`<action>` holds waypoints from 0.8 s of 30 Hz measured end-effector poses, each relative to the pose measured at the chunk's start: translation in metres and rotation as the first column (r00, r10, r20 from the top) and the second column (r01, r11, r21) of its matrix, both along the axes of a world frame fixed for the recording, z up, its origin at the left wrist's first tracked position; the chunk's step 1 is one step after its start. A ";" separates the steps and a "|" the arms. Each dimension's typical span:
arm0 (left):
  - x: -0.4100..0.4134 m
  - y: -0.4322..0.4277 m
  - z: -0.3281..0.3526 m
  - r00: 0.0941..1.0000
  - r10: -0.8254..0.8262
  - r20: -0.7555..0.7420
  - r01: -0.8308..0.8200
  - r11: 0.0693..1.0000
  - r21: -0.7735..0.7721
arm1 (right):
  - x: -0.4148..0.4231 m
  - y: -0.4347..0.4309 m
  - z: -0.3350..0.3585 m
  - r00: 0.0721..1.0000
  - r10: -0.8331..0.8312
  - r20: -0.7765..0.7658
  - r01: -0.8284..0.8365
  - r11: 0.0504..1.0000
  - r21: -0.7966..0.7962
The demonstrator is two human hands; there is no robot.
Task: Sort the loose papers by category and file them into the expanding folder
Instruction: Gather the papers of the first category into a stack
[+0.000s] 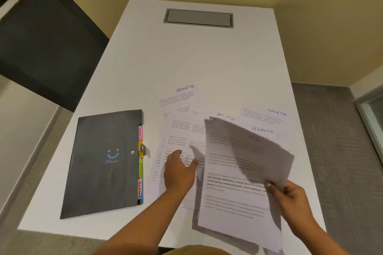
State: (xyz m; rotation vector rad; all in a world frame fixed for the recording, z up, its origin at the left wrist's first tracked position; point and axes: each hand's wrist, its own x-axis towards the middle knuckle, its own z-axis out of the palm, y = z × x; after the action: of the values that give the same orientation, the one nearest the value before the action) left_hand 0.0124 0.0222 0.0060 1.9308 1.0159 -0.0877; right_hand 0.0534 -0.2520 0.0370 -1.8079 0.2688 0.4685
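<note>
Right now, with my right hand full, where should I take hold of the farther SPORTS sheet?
The SPORTS sheet lies flat, far end bare, near end under other papers. Likely pinch its far left corner, coming from the left with the free left hand; the right hand holds a stack.

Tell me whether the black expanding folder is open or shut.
Shut: the black expanding folder lies flat on the white table, cover down, only coloured index tabs showing along one edge.

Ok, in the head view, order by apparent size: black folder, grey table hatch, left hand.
Largest: black folder.
Then grey table hatch and left hand look alike; the hand is nearer the camera, so unranked.
</note>
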 end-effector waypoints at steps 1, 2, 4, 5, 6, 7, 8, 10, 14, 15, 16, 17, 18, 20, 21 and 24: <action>0.000 -0.003 -0.011 0.993 -0.051 -0.104 0.059 0.995 0.074 | 0.000 -0.005 -0.001 0.999 -0.037 -0.024 0.038 0.999 0.018; -0.001 -0.007 -0.019 0.977 -0.096 -0.191 0.121 0.985 0.126 | 0.000 -0.010 -0.001 0.997 -0.066 -0.042 0.067 0.997 0.034; -0.003 -0.017 -0.028 0.937 -0.166 -0.306 0.242 0.942 0.232 | 0.001 -0.020 -0.001 0.992 -0.110 -0.056 0.112 0.993 0.041; -0.004 -0.022 -0.029 0.926 -0.180 -0.330 0.278 0.920 0.277 | 0.001 -0.024 -0.001 0.990 -0.130 -0.059 0.133 0.990 0.042; -0.002 -0.025 -0.032 0.925 -0.177 -0.337 0.283 0.911 0.300 | 0.001 -0.028 -0.002 0.987 -0.150 -0.059 0.153 0.987 0.045; -0.001 -0.028 -0.032 0.929 -0.163 -0.332 0.268 0.916 0.299 | 0.001 -0.032 -0.002 0.982 -0.177 -0.061 0.180 0.982 0.052; 0.002 -0.029 -0.032 0.935 -0.147 -0.322 0.244 0.927 0.285 | 0.001 -0.036 -0.002 0.979 -0.197 -0.059 0.201 0.977 0.067; 0.008 -0.030 -0.031 0.947 -0.115 -0.299 0.187 0.957 0.222 | 0.000 -0.043 -0.003 0.976 -0.211 -0.055 0.216 0.971 0.106; 0.014 -0.023 -0.027 0.969 0.025 -0.247 -0.017 0.999 0.036 | -0.001 -0.052 -0.007 0.968 -0.245 -0.044 0.249 0.962 0.114; 0.014 -0.019 -0.029 0.965 0.017 -0.261 -0.008 0.999 0.036 | 0.000 -0.054 -0.008 0.965 -0.259 -0.048 0.263 0.958 0.116; 0.012 -0.016 -0.031 0.962 -0.005 -0.275 0.017 0.999 0.040 | 0.000 -0.054 -0.009 0.960 -0.273 -0.057 0.278 0.953 0.123; 0.011 -0.012 -0.033 0.958 -0.032 -0.286 0.046 0.998 0.042 | 0.000 -0.055 -0.009 0.959 -0.278 -0.060 0.283 0.951 0.123; 0.009 -0.008 -0.034 0.955 -0.052 -0.293 0.067 0.997 0.040 | 0.000 -0.055 -0.010 0.959 -0.278 -0.059 0.283 0.952 0.118; 0.006 0.001 -0.035 0.963 -0.067 -0.259 0.072 0.997 0.010 | 0.001 -0.057 -0.012 0.961 -0.272 -0.045 0.275 0.955 0.113; 0.003 0.006 -0.036 0.975 -0.060 -0.214 0.056 0.998 -0.026 | 0.002 -0.058 -0.014 0.961 -0.274 -0.044 0.277 0.954 0.112; -0.010 0.028 -0.032 0.998 0.002 -0.060 -0.009 0.993 -0.118 | 0.005 -0.061 -0.017 0.962 -0.267 -0.050 0.271 0.956 0.113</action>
State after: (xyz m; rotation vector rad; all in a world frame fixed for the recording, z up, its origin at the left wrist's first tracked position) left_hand 0.0024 0.0507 -0.0257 1.8271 1.0327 -0.1987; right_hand 0.0587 -0.3130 0.0195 -1.6186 0.4939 0.3156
